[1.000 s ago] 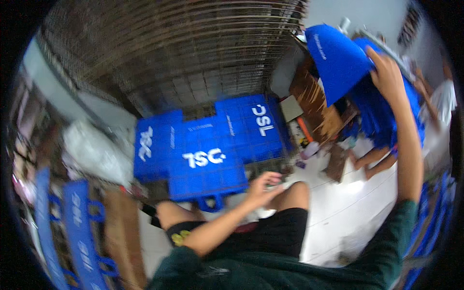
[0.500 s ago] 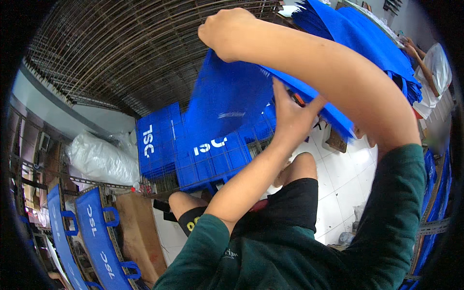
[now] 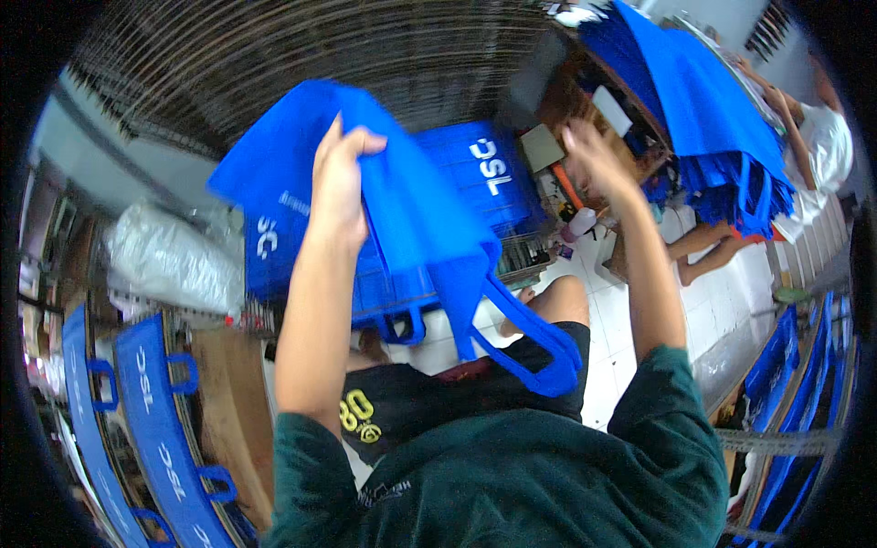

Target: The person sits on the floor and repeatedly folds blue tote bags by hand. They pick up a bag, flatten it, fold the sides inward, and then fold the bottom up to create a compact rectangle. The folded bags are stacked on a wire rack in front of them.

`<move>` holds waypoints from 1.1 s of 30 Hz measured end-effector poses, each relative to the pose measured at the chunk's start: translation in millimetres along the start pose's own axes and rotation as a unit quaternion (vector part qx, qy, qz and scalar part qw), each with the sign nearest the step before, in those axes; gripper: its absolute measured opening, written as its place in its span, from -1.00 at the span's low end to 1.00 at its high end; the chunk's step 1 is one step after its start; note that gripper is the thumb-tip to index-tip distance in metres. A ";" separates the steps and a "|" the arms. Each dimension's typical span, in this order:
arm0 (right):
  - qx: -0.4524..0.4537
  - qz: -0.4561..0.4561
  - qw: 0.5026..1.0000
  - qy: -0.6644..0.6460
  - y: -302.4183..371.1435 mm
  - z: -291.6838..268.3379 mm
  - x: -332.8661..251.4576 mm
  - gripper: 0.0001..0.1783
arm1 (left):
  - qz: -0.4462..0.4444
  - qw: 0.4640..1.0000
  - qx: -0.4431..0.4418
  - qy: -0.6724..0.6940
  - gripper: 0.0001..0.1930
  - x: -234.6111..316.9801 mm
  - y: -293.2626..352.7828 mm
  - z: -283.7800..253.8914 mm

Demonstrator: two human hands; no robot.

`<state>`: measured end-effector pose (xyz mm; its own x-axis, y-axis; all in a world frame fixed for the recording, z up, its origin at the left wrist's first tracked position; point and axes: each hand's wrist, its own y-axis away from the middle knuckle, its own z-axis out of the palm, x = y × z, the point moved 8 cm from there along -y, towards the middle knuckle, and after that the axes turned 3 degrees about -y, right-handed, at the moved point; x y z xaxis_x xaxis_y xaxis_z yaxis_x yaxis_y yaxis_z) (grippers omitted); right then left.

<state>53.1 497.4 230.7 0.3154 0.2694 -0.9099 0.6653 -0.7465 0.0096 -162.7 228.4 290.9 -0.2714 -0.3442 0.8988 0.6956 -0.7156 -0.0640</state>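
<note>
My left hand [image 3: 342,187] is closed on a blue fabric tote bag [image 3: 416,215], its thumb lying over the top fold. The bag hangs tilted to the right, and its looped handles [image 3: 539,361] dangle above my lap. My right hand [image 3: 598,164] is apart from the bag, raised to the right. Its fingers are blurred but look spread, and I see nothing in them. Beneath the held bag, more blue bags with white print [image 3: 475,173] lie on a wire rack, partly hidden by it.
A tall wire rack [image 3: 301,55] stands ahead. Blue bags [image 3: 713,110] are piled at the far right, near a co-worker's arm [image 3: 793,137]. An orange item [image 3: 566,187] lies near my right hand. Left are a clear plastic-wrapped bundle [image 3: 174,260] and hanging blue panels [image 3: 164,438].
My right hand has let go of the bag and swung from the upper middle to the right. My left hand has moved left with the bag, whose handles now hang in sight.
</note>
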 end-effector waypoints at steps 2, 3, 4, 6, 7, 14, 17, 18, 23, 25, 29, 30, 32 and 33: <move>-0.103 0.304 0.943 -0.088 63.6 55.0 146.1 0.13 | -0.014 0.998 0.060 -0.024 -0.14 2.8 -19.5 -17.7; -0.211 0.271 0.912 -0.225 89.1 101.0 175.2 0.14 | -0.037 0.999 0.016 -0.022 -0.11 2.7 -31.0 -15.4; -0.246 0.324 0.854 -0.325 110.7 138.7 202.2 0.10 | -0.061 0.998 0.008 -0.016 -0.15 -12.3 -59.5 -32.8; -0.285 0.383 0.754 -0.451 147.8 201.1 222.4 0.04 | -0.110 0.993 0.012 0.032 -0.60 -26.3 -80.8 -39.2; -0.306 0.381 0.720 -0.492 160.2 229.6 209.1 0.01 | -0.129 0.991 0.001 0.029 -0.75 -28.1 -84.3 -41.9; -0.240 0.337 0.732 -0.542 113.9 282.6 168.9 -0.03 | -0.129 0.991 0.011 -0.021 -0.79 40.3 -56.3 -80.4; -0.327 0.330 0.654 -0.597 127.7 314.6 139.2 -0.03 | -0.101 0.995 0.015 -0.012 -0.71 62.7 -47.7 -123.6; -0.326 0.295 0.643 -0.627 125.7 314.1 131.2 -0.11 | -0.093 0.995 0.030 -0.021 -0.71 67.2 -36.9 -132.8; -0.204 0.205 0.816 -0.501 85.4 280.0 124.9 -0.30 | -0.048 0.998 -0.002 -0.035 -0.49 58.6 10.8 -186.9; -0.158 0.154 0.876 -0.430 53.4 243.7 114.9 -0.27 | -0.091 0.996 -0.002 -0.003 -0.43 39.6 15.6 -214.5; -0.146 0.081 0.935 -0.313 9.1 202.9 53.9 -0.26 | -0.117 0.993 0.010 0.027 -0.40 16.4 17.8 -237.8; -0.151 0.057 0.944 -0.287 -1.9 202.7 41.5 -0.26 | -0.120 0.992 0.010 0.031 -0.38 15.1 19.3 -241.1; -0.172 -0.005 0.955 -0.243 -18.0 203.1 15.6 -0.27 | -0.130 0.991 0.006 0.040 -0.36 10.2 15.9 -246.2; -0.182 -0.005 0.952 -0.247 -24.6 200.8 13.7 -0.27 | -0.114 0.992 -0.005 0.045 -0.34 9.7 13.3 -247.2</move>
<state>-94.9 397.3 134.7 0.0111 -0.1098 -0.9939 0.8851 -0.4615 0.0609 -320.5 65.3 191.6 -0.4796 -0.2247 0.8482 0.6027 -0.7870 0.1323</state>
